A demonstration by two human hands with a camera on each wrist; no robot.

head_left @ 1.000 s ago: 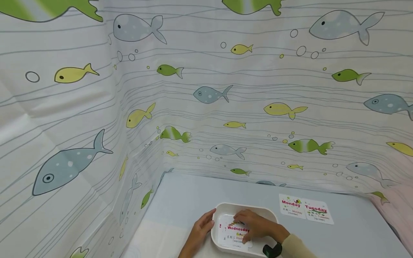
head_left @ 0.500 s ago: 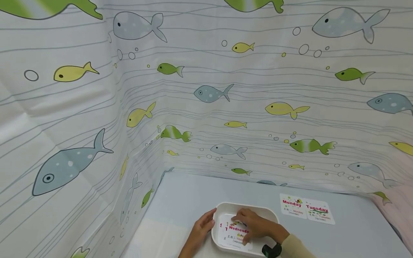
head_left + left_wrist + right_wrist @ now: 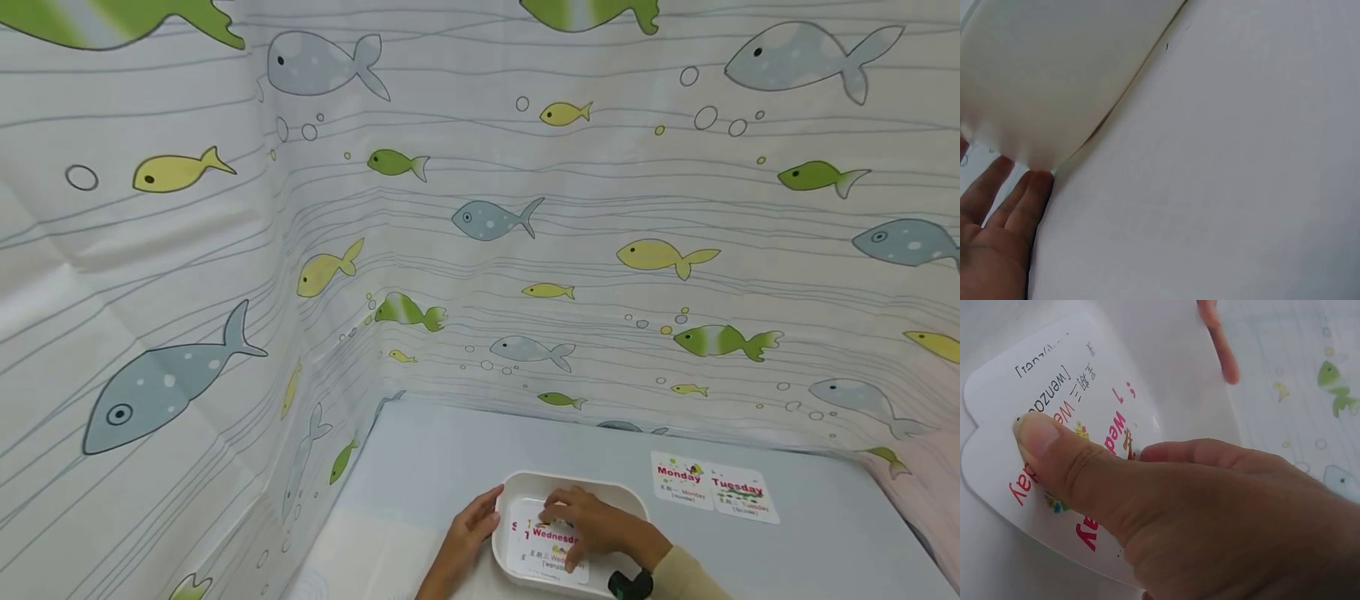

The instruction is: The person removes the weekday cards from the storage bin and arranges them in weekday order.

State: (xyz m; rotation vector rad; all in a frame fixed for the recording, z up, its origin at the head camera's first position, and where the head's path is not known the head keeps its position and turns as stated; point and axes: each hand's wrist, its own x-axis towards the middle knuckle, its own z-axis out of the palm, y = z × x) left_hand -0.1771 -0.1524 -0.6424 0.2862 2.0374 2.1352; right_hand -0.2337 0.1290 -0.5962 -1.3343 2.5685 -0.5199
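A white plastic tray [image 3: 540, 475] sits near the front of the table, with a small pile of day-name cards inside. On top lies the Wednesday card [image 3: 551, 552], printed in red with a small picture. My right hand [image 3: 600, 525] reaches into the tray and holds this card, thumb at its lower edge and curled fingers near its upper edge. In the right wrist view the thumb presses on the printed face of the card [image 3: 1063, 394]. My left hand [image 3: 467, 537] touches the tray's left side from outside; the left wrist view shows extended fingers [image 3: 1029, 206] against its wall.
To the right of the tray, a Monday card [image 3: 681, 481] and a Tuesday card [image 3: 742, 493] lie side by side on the pale table [image 3: 450, 433]. A fish-patterned curtain [image 3: 585, 183] closes off the back and left. Pink cloth [image 3: 926, 483] hangs at the right.
The Wednesday card has shifted slightly under my right hand, and more of a card beneath shows at its left. Both hands and the tray stay almost still.
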